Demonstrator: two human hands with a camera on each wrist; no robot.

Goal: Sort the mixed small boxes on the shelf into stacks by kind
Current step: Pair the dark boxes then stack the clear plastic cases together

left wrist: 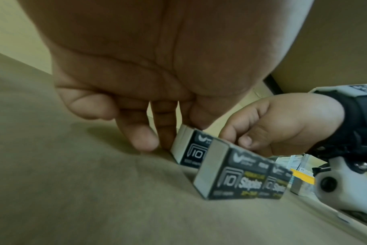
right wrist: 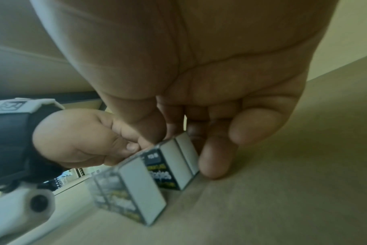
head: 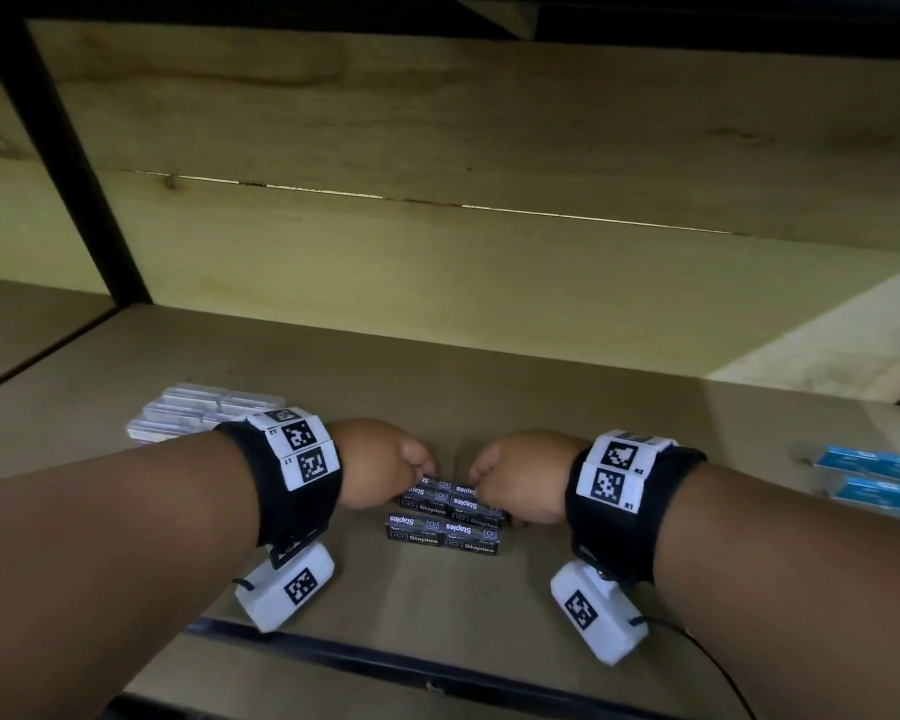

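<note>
1. While both hands worked at the middle of the shelf (head: 541, 376), the black staple boxes (head: 444, 517) lay grouped between them, near the front edge.
2. The left hand (head: 380, 462) had its fingers curled down onto the left end of the rear row; in the left wrist view its fingertips (left wrist: 144, 137) touched the grey end flap of the rear box (left wrist: 186, 147).
3. The right hand (head: 520, 475) had its fingers curled onto the right end of the same row, thumb on top and fingers behind, as the right wrist view showed. Both hands thus pinched the rear row endwise.
4. Handling, as judged: the boxes appeared to be stiff cardboard, small, and dense for their size if full. The printed faces looked smooth, so a grip across the two short ends, or thumb on top and fingers behind, should hold best. The end flaps could open under a hard squeeze.
5. Count, black staple boxes: four labels were legible in the head view, two in the front row and two behind. Whether the rear row was stacked higher could not be told.
6. Count, blue boxes (head: 876, 478): two showed at the right edge of the shelf, well apart from the black group.
7. Count, pale clear-looking boxes (head: 198, 413): a stack stood behind the left wrist; their number could not be read.
</note>
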